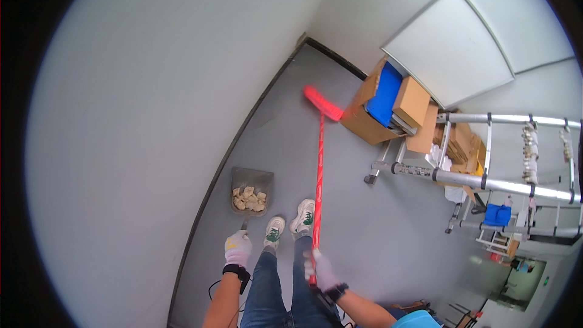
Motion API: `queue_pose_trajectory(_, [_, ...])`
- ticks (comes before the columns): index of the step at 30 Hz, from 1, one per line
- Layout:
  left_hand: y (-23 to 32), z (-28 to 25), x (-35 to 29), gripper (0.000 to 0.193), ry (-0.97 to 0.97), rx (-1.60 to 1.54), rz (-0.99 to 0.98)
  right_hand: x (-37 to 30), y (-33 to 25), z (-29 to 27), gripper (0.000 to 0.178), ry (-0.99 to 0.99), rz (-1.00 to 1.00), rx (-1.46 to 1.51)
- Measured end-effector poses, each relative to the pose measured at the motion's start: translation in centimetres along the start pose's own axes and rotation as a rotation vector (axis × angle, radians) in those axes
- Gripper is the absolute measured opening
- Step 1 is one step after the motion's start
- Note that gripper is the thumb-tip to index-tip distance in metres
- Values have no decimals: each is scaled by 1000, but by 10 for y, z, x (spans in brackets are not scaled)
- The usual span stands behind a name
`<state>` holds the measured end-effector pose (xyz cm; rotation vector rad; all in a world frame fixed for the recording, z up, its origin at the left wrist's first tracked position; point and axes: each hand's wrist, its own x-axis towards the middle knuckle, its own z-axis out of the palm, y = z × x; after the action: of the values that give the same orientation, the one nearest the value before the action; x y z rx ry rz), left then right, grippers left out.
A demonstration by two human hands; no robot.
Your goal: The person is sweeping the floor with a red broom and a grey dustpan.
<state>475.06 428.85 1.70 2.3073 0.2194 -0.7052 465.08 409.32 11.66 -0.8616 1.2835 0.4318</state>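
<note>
Left hand (pixel 237 248): one, gloved in white, a dark band at the wrist. Fingers curled shut around the handle of the dustpan (pixel 251 189); no finger stands free.

Right hand (pixel 322 270): one, gloved in white, dark band at the wrist. Fingers closed around the lower part of the red broom (pixel 319 170) shaft, thumb side up along it.

Dustpan: one, grey, flat on the grey floor (pixel 364 231) near the floor's left edge, close to the black skirting strip along the white wall (pixel 152 115). It lies just ahead of the left shoe.

Debris (pixel 249 199): one loose heap of pale tan scraps inside the pan, gathered toward its near end; the pieces are too small to count.

Broom: one, red shaft and red bristle head. The head rests on the floor toward the far corner, just beside the open cardboard box (pixel 368 112); the shaft runs back past the right shoe to the right hand.

Shoes (pixel 290 223): two, white with green marks, side by side between pan and broom shaft.

Cardboard boxes: at least three, stacked at the floor's far right edge; the open one holds a blue item (pixel 385 94).

Ladder (pixel 486 176): one, silver metal, lying across the right side of the floor.

White panel (pixel 449 48): one, leaning against the far wall behind the boxes.
</note>
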Motion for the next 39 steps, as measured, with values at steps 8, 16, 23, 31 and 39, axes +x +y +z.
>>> queue_pose_trajectory(8, [1, 0, 9, 19, -10, 99, 47, -113, 28, -47, 29, 155, 48, -192])
queue_pose_trajectory(16, [4, 3, 6, 20, -43, 52, 63, -35, 34, -96, 35, 426, -307, -606])
queue_pose_trajectory(23, [-27, 16, 11, 23, -30, 33, 36, -31, 80, -175, 35, 408, -121, -492])
queue_pose_trajectory(31, [-38, 15, -7, 24, -13, -29, 6, -163, 362, -253, 37, 486, 61, -420])
queue_pose_trajectory(39, [-61, 38, -74, 25, 18, -114, 22, -276, 520, -296, 31, 682, -32, -473])
